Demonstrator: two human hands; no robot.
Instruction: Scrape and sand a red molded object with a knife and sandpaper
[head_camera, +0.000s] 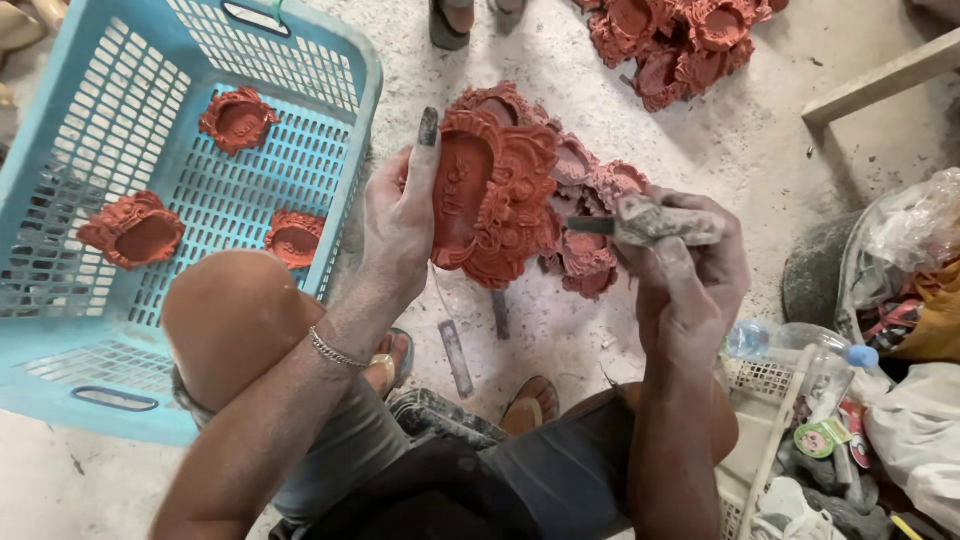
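The left hand (400, 215) grips a red clay piece (490, 200) from behind, fingers closed on its left edge and 1 dust-coated finger extended up along the rim. The piece stands upright, its oval recess facing the camera and its scalloped border exposed on the top, right and bottom edges. The right hand (690, 260) is closed around a dust-caked tool (650, 222); the tool's dark tip points left and sits just beside the right edge of the held piece. Whether the tip touches the edge cannot be determined.

Behind the held piece, a pile of similar clay pieces (590, 215) lies on the dusty floor (560, 60). A second heap (680, 35) lies at the top, well apart. A blue plastic basket (60, 120) stands to the left, its near corner close to the left wrist; 3 red pieces (135, 230) lie spread on its base with open room between them. 2 flat metal strips (455, 355) lie on the floor below the hands, between the sandalled feet. A white basket with bottles and bags (800, 400) crowds the right edge beside the right forearm.
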